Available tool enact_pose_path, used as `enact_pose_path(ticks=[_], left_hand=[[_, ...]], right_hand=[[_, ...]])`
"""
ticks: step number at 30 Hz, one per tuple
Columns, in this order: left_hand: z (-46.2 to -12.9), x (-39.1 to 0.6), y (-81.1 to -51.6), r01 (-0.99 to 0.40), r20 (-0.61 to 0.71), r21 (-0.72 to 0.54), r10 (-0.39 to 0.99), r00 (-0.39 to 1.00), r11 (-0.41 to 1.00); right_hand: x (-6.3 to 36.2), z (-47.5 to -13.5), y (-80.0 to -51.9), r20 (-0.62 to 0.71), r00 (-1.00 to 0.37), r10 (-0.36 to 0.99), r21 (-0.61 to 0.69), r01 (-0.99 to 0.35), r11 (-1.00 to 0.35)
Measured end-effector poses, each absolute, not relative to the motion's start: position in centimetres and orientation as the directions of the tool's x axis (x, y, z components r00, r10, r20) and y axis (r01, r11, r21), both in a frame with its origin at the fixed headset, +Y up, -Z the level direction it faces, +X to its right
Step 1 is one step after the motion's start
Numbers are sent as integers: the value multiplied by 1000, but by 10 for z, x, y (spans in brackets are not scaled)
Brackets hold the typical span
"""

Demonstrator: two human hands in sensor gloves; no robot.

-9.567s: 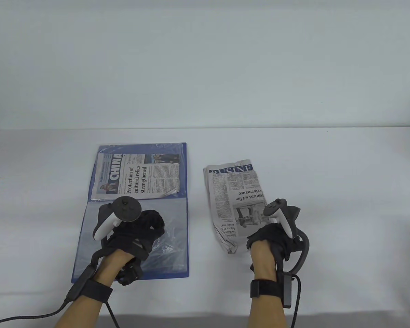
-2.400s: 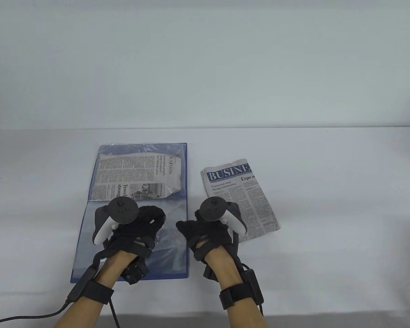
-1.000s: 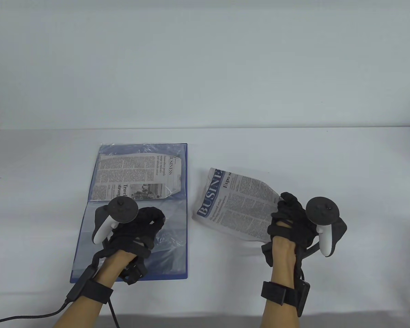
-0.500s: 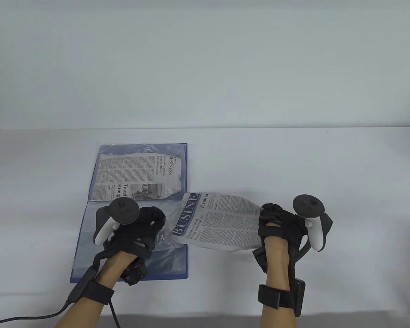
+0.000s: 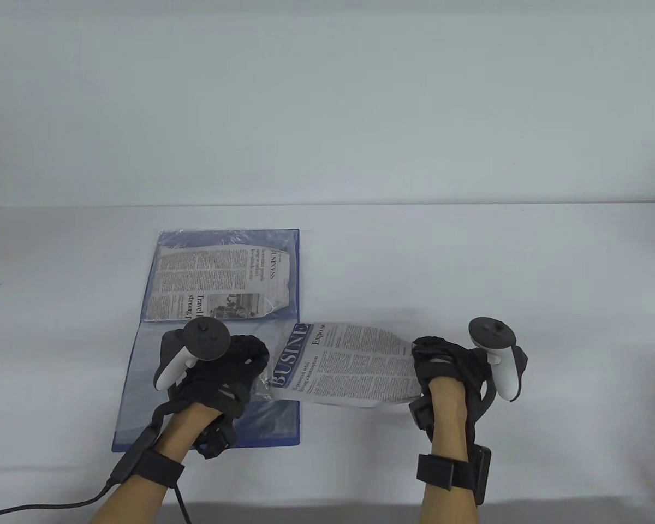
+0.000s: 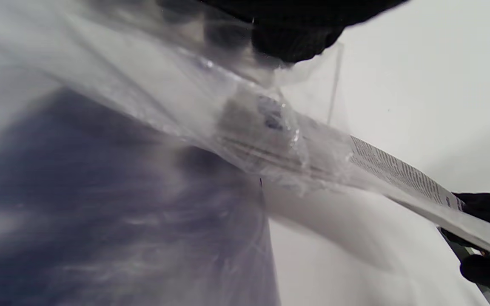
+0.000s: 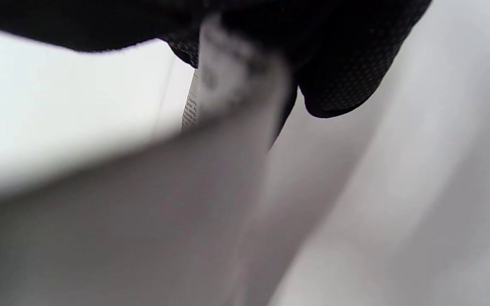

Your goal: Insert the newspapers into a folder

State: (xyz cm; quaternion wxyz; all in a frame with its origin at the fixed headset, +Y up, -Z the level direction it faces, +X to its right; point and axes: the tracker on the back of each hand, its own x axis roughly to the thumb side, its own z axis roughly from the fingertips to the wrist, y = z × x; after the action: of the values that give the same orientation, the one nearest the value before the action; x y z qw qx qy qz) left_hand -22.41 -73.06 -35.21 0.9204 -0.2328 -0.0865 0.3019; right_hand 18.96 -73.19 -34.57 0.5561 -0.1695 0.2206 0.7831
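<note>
White table point(image 5: 469, 262) bears blue folder point(image 5: 207, 431); pale wall point(image 5: 327, 98) behind.

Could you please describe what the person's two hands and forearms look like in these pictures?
Both the left hand and right hand wear black sensor gloves, each topped by a white-and-dark tracker. The forearms are bare, with black wrist straps. A black cable trails from the left wrist.

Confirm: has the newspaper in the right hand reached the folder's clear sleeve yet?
Touching. In the left wrist view the newspaper's leading end lies inside the clear sleeve, which the left hand pinches open; the right hand holds its far end.
</note>
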Motion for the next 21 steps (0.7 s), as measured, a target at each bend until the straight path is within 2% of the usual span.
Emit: enact_pose_path(ticks=[4, 8, 12, 15, 21], left_hand=[[-352, -220, -734, -495, 27, -497, 582, 812, 713], [-352, -219, -735, -486, 31, -503, 577, 816, 715], [-352, -219, -736, -481, 26, -508, 571, 820, 714], [-352, -217, -738, -475, 24, -514, 566, 824, 714], [-352, -216, -736, -468, 38, -510, 563, 826, 722]], right_hand=[[176, -355, -745, -473, -355, 806, 202, -935, -293], [155, -363, -758, -441, -321, 838, 243, -942, -233], [137, -361, -761, -426, -191, 884, 164, -978, -133], [127, -359, -757, -355, -173, 919, 94, -984, -149], [94, -369, -766, -288, -228, 930, 271, -951, -149]])
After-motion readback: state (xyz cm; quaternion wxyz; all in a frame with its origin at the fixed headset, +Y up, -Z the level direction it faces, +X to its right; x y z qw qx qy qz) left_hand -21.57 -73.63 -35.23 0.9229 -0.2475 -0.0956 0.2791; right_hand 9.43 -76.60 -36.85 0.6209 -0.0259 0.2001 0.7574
